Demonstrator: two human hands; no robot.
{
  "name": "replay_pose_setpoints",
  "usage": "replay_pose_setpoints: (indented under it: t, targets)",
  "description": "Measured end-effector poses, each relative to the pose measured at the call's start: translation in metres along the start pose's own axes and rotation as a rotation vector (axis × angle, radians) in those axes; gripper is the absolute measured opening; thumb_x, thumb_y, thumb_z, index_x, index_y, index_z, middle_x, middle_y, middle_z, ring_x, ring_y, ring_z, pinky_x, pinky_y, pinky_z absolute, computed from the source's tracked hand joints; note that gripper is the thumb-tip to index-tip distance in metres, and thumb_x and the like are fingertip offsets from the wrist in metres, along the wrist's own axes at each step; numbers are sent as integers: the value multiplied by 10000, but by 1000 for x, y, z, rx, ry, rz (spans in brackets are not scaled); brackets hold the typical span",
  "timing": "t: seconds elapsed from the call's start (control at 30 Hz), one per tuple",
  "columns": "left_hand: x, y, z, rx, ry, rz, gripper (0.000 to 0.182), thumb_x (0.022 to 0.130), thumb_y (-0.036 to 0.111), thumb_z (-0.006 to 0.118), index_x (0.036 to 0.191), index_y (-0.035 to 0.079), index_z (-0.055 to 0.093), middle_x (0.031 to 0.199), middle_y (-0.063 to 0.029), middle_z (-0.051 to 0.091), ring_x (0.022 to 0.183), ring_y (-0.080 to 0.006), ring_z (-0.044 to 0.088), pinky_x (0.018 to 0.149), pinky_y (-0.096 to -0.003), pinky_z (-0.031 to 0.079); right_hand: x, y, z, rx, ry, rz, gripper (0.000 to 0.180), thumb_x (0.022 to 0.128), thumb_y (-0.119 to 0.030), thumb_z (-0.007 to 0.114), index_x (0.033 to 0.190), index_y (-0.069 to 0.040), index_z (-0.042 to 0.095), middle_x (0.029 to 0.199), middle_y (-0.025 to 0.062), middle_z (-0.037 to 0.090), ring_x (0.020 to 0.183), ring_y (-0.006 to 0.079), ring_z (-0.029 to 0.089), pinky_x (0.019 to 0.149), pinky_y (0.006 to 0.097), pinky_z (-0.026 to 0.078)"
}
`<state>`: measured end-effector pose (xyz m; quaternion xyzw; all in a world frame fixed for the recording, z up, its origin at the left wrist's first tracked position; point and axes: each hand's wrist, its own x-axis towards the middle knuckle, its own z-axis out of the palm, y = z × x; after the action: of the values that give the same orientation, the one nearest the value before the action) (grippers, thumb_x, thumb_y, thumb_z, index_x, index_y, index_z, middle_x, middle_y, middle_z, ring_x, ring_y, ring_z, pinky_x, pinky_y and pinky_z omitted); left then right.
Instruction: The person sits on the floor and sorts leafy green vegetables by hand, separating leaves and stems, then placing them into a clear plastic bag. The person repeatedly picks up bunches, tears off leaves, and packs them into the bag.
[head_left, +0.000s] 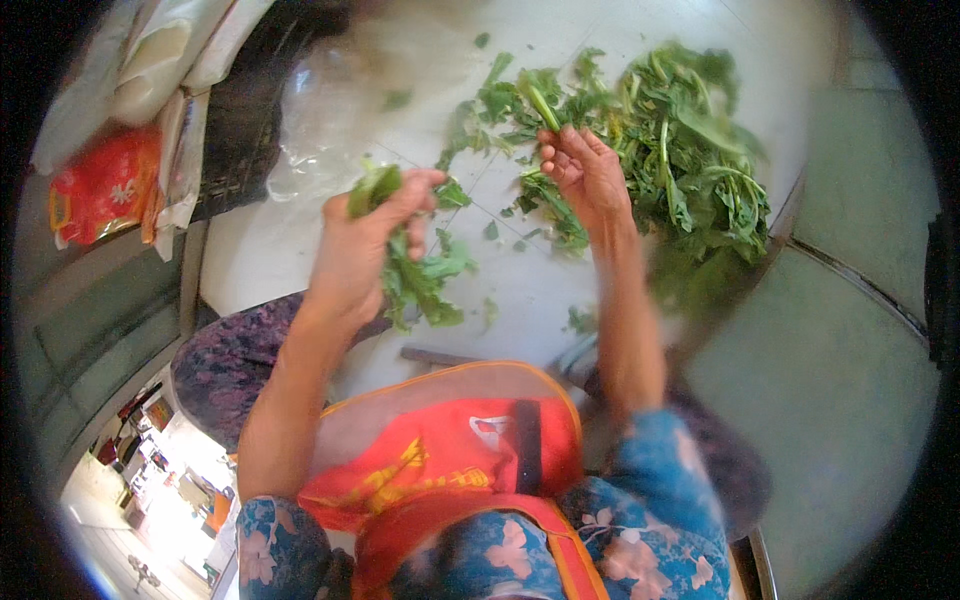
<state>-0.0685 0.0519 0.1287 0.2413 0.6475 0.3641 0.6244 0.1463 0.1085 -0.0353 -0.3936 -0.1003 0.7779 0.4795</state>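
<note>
My left hand (367, 225) is closed around a bunch of leafy greens (420, 289), whose leaves hang below the fingers. The hand is slightly blurred. Between the thumb and fingers of my right hand (585, 169) is a pale green stem piece (541, 105). Just beyond and to the right of that hand, a large heap of leafy greens (675, 142) with long stems lies on the white tiled floor (540, 281). Smaller leaves and scraps (555, 206) are strewn between my hands.
A clear plastic bag (315, 127) lies at the upper left. Beside it are a dark crate (244, 112) and a red package (109, 187). Greenish panels (840, 375) stand at the right. My red apron (457, 450) covers my lap.
</note>
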Motion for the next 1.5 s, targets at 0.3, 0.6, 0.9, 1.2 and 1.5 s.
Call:
replay_pose_setpoints:
  t: [0.3,0.6,0.9,1.2,1.5]
  targets:
    - [9,-17,-4,3,106,61,175,882,195,622,918,30,578,719,-36,560,569,-111,490,512,-223,394,-68,54,72,-121,-403,215,226,870,-138,620,997,37,553,839,146,641,685,208,641,624,333,547]
    - [3,9,18,-119,209,112,206,939,189,514,950,-12,559,759,-75,595,674,-174,552,726,-347,496,36,55,-83,-1976,281,-914,433,754,-204,715,1133,-98,533,971,172,586,888,357,547,835,413,441]
    - [-1,7,0,-176,44,77,204,920,161,558,1017,-17,534,807,-56,524,677,-139,484,688,-308,444,23,50,-112,-1826,-179,-68,336,768,-263,679,1063,-113,616,950,185,632,929,337,613,752,474,495]
    - [9,8,6,-107,7,76,176,895,110,588,1010,-20,562,864,-84,574,644,-113,505,606,-274,439,135,26,-108,-1929,195,-739,99,746,-125,583,808,-67,636,844,179,560,869,371,546,704,452,464]
    - [-5,6,5,-149,59,-21,221,869,142,628,1017,-12,570,727,-8,499,554,-86,435,504,-240,370,35,-58,-32,-351,-58,-142,238,868,-94,576,1036,71,539,1030,210,633,884,290,661,805,382,556]
